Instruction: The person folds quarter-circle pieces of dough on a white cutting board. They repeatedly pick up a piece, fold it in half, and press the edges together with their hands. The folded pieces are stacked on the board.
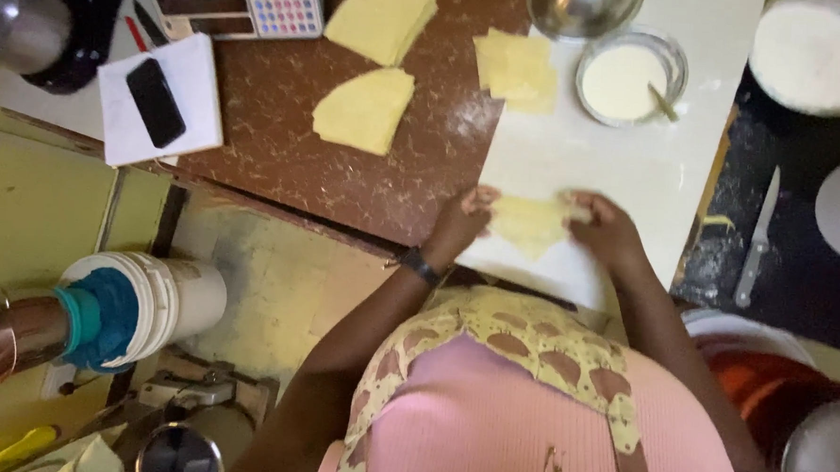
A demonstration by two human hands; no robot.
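Note:
A thin pale-yellow dough sheet (529, 227) lies on the white board (622, 160), folded toward a point at its near edge. My left hand (460, 226) pinches its left corner and my right hand (607, 230) grips its right edge. A black band sits on my left wrist. Farther up the board lies a stack of square dough sheets (520, 70), beside a glass bowl of white batter (627, 77) with a stick in it. Two folded dough wedges (364, 111) (382, 17) rest on the brown table (282, 154).
A knife (756, 243) lies on the dark counter to the right, near a bowl of flour (810, 53). A metal bowl (581, 7) stands at the board's far end. A black phone (155, 102) on white paper and a calculator (251, 7) sit at left. A white bucket (167, 300) stands on the floor.

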